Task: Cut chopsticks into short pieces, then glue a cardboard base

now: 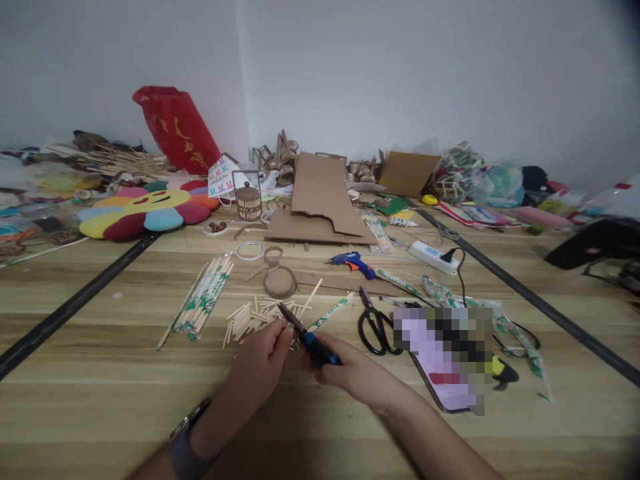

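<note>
My right hand is wrapped round the black and blue handle of shears, whose dark jaws point up and to the left. My left hand is closed in a pinch beside the jaws; what its fingertips hold is too small to make out. Just beyond both hands lies a loose pile of short cut wooden sticks. A paper-wrapped pair of chopsticks lies to the right of the pile. Behind the pile sits a round cardboard base ringed with a brown edge.
Bundled wrapped chopsticks lie left. Black-handled scissors, a blurred phone, a blue glue gun and a power strip are right. Cardboard sheets, a flower cushion and a small lidded bucket stand behind.
</note>
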The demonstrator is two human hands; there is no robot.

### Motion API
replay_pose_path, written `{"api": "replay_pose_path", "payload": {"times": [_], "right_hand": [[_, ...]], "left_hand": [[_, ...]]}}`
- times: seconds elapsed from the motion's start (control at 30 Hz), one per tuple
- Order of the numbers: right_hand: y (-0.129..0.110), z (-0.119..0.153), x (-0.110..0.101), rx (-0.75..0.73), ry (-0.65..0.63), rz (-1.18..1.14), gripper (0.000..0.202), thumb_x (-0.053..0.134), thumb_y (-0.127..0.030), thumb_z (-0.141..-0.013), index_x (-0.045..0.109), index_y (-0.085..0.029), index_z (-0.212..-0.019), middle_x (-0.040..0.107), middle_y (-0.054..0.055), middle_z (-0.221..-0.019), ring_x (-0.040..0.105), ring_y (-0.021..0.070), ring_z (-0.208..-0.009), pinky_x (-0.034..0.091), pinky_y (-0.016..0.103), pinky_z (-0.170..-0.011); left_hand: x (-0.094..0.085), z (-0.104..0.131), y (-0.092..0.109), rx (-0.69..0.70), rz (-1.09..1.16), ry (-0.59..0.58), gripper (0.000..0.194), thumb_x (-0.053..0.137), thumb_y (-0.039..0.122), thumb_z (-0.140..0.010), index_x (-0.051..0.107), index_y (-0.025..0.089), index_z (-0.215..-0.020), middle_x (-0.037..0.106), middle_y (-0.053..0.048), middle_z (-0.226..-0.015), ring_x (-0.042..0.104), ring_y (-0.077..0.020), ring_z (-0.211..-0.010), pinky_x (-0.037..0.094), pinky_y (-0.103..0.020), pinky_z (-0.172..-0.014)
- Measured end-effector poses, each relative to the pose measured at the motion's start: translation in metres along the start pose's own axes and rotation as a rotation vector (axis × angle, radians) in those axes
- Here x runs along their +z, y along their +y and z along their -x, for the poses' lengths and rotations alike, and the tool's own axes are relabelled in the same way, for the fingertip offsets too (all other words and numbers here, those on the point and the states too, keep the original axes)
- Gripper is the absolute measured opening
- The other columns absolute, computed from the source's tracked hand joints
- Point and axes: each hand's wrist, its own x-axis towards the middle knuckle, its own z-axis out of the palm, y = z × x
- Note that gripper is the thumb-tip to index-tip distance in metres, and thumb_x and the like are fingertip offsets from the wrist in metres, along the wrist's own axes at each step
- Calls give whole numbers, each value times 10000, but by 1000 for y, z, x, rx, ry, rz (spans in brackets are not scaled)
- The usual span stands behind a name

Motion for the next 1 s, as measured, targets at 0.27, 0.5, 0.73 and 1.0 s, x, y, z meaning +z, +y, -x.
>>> {"api": "replay_pose_path", "payload": {"times": [0.27, 0.5, 0.73, 1.0], "right_hand": [[4, -2, 2, -56, 79, 190, 177, 493, -147, -631, 545, -190, -794, 503, -26, -754, 452, 153, -726, 344, 253, -659], [-1, -1, 5, -113, 108, 325, 152, 463, -110, -615, 494, -197, -735, 500, -22, -724, 450, 159, -714, 330, 257, -642], [0, -3, 7, -142, 129, 296, 127, 492, -134, -664, 513, -199, -772, 503, -22, -751, 447, 159, -726, 349, 260, -663], [1, 0, 2, -218, 178, 92, 192, 567, -253, -760, 565, -202, -946, 572, 7, -871, 520, 187, -823, 408, 280, -742]], "left_hand": [[0, 1, -1, 24, -102, 38, 337, 287, 423, -894, 414, 253, -633, 515, 4, -541, 533, -211, -593, 329, -293, -585], [1, 1, -1, 31, -145, 47, 320, 275, 409, -886, 421, 248, -650, 540, -16, -585, 539, -216, -625, 340, -295, -595], [0, 0, -1, 49, -71, 102, 325, 314, 425, -885, 420, 254, -630, 519, 6, -549, 518, -199, -571, 333, -285, -553], [-7, -11, -12, -48, 281, 151, 370, 327, 512, -905, 517, 232, -756, 540, 34, -532, 537, -179, -537, 406, -280, -569]]}}
